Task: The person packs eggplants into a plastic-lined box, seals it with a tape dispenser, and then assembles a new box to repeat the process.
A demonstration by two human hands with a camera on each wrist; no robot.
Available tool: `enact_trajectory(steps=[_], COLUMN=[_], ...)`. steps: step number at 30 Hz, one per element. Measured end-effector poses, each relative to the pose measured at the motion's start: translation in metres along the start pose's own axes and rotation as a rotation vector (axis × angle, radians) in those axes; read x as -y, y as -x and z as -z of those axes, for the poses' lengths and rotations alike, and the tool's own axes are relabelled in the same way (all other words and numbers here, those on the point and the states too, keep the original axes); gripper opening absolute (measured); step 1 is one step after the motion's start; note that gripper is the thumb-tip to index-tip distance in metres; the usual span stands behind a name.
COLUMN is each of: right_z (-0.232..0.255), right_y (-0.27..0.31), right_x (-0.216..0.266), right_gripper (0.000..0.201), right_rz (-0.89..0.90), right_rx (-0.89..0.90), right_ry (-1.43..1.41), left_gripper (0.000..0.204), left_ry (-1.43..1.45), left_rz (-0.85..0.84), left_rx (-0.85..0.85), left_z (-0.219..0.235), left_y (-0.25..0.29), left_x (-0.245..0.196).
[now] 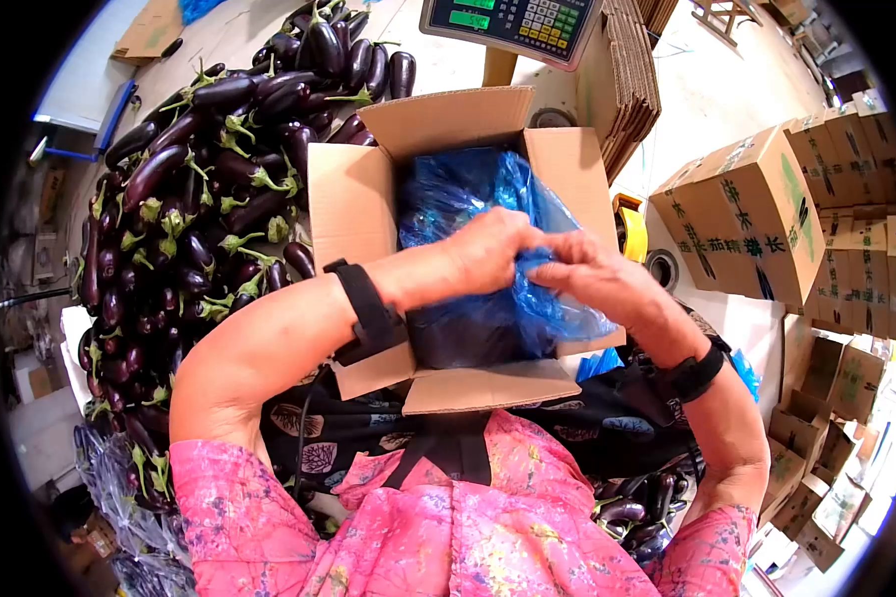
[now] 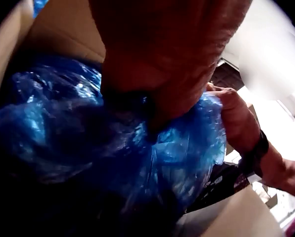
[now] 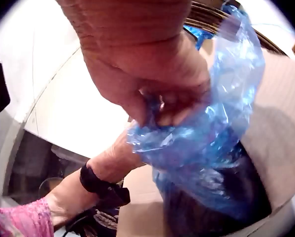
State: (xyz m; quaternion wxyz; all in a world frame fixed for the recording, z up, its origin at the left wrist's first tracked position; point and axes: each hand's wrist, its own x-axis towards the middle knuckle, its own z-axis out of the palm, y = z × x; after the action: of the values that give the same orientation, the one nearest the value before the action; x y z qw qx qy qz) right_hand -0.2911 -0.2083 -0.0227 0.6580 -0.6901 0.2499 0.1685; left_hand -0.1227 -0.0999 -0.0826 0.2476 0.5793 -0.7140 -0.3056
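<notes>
A blue plastic bag (image 1: 448, 184) lines an open cardboard box (image 1: 458, 124) in front of the person, with dark contents showing through the film. Over the middle of the box, the left hand (image 1: 490, 249) grips gathered film, its fingers partly hidden in the left wrist view. The right hand (image 1: 599, 274) pinches the bag's edge just to the right, close beside the left hand. In the right wrist view, its curled fingers (image 3: 174, 111) hold bunched blue film, and loose plastic spreads toward the box's right flap (image 1: 572, 184).
A large heap of eggplants (image 1: 199, 199) lies left of the box. A digital scale (image 1: 513, 25) stands beyond it, beside stacked flat cardboard (image 1: 622, 80). To the right are a printed carton (image 1: 742, 214), more stacked boxes (image 1: 856, 264) and a roll of yellow tape (image 1: 632, 234).
</notes>
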Motion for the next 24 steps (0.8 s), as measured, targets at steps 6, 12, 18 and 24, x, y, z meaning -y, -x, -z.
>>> enact_trajectory(steps=[6,12,18,24], right_z=[0.030,0.014,-0.022,-0.013], right_y=[0.033,-0.009,-0.020,0.024], right_x=[0.020,-0.068,-0.006,0.025], right_gripper=[0.055,0.045,0.031,0.026], right_rz=[0.179,0.194,0.500,0.338], right_rx=[-0.417,-0.410,-0.159,-0.208], right_ry=[0.221,0.685,0.307,0.212], left_gripper=[0.033,0.042,0.030,0.026], left_ry=[0.291,0.118,0.038,0.095], left_rz=[0.076,0.021,0.036,0.185], left_rx=[-0.071,-0.158,-0.184,-0.331], left_z=[0.027,0.019,0.014,0.035], left_y=[0.024,0.033,0.037,0.032], left_x=[-0.005,0.001,0.001,0.019])
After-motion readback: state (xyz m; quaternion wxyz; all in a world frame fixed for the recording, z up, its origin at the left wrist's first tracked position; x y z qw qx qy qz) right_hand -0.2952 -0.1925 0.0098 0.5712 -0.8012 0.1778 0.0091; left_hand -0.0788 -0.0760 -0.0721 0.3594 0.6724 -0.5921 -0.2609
